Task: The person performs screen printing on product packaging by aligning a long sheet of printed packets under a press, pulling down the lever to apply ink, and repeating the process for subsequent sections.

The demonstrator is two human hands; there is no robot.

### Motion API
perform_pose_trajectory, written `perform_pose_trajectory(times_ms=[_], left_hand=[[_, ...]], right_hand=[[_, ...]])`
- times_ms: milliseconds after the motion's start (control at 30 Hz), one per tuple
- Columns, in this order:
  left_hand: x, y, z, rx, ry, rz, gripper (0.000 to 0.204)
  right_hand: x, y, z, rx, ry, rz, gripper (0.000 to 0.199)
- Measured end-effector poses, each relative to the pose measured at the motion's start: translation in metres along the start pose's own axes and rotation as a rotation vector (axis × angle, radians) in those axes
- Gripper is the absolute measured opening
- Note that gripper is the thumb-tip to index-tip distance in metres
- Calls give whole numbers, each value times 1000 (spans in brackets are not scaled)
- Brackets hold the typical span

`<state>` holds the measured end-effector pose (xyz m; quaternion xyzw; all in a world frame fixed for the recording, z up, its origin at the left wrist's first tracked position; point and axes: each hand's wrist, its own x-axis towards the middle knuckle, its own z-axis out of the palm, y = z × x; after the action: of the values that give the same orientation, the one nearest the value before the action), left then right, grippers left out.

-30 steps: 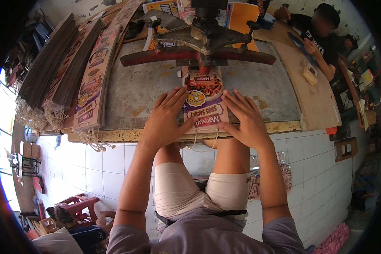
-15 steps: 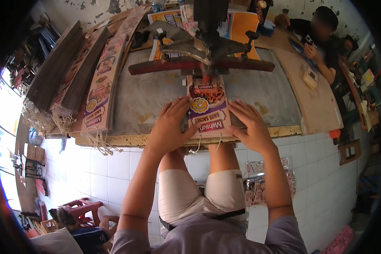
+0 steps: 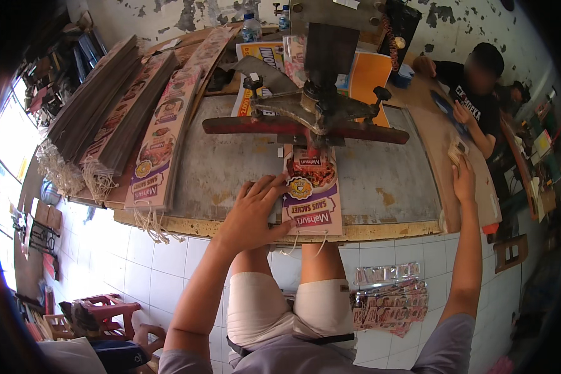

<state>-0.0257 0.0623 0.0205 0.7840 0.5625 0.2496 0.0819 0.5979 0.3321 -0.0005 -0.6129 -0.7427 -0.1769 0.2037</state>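
Note:
A stack of printed purple and orange cards (image 3: pixel 311 199) with white string loops lies on the grey metal bench top (image 3: pixel 218 174), its far end under the head of a metal press (image 3: pixel 318 109) with a red crossbar (image 3: pixel 243 124). My left hand (image 3: pixel 255 209) rests flat on the stack's left edge, fingers spread and thumb at the near corner. My right hand (image 3: pixel 464 181) is stretched far right onto a wooden board (image 3: pixel 439 134). Its fingertips are at a small pale bundle (image 3: pixel 458 148), and I cannot see a grip on it.
Long piles of similar printed cards (image 3: pixel 162 143) and grey bundles (image 3: pixel 93 112) lean along the bench's left side. Another person (image 3: pixel 474 93) sits at the far right end. Packets (image 3: pixel 393 299) lie on the tiled floor by my knees, and a red stool (image 3: pixel 106 308) stands lower left.
My right hand left the card stack and reached out to the right onto the wooden board. My left hand stayed on the stack.

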Motion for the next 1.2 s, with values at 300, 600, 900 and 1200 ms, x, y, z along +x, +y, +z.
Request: perform_pose_trajectory(times_ms=[300, 600, 900, 1200], left_hand=[[3, -3, -3, 69, 8, 2, 83], [-2, -8, 4, 113, 29, 1, 85], [0, -10, 4, 85, 21, 19, 88], [-3, -7, 2, 108, 46, 2, 81]], right_hand=[[17, 33, 8, 194, -48, 102, 39], [-57, -135, -76, 698, -9, -12, 35], [-135, -323, -160, 962, -193, -513, 48], [-99, -387, -128, 951, -191, -562, 42]])
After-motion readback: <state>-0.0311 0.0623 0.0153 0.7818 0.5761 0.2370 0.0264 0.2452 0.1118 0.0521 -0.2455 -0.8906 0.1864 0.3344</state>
